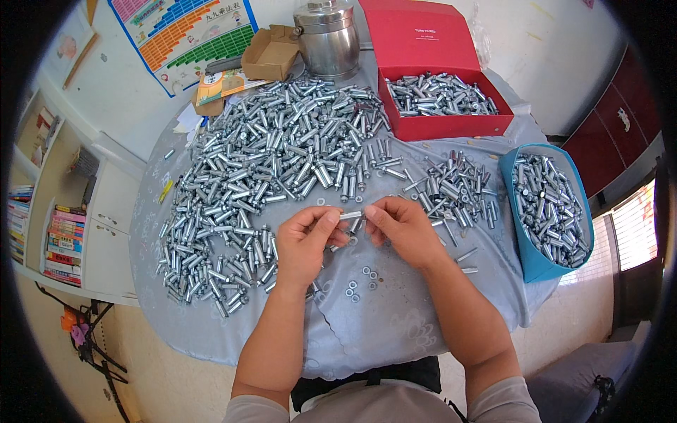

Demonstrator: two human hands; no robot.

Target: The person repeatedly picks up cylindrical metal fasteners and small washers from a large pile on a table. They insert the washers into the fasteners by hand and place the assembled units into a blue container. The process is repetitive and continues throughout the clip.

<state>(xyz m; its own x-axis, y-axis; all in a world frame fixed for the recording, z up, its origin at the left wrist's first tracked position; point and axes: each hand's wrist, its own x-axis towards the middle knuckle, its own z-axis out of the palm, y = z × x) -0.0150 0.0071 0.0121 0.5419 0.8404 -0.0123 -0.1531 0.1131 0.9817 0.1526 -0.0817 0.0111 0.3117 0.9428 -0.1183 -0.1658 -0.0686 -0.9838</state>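
Steel bolt (351, 215) sits pinched btwn fingertips of L hand (306, 236) & R hand (400, 225), above tbl (381, 321); looks mid-work. Big loose pile (282, 144) prob. left; filled red box (451, 127) & blue bin (539, 272) maybe done.

A silver metal expansion bolt (352, 215), slim and cylindrical, is pinched between the fingertips of a left hand (305, 238) and a right hand (403, 224). Held nearly level above a grey tablecloth (395, 338), it points left to right, its bright shank catching light in the gap between the hands. Fingers partly hide both ends. A large bolt heap (236, 180) spreads to its far left, a smaller one (462, 189) to its far right.
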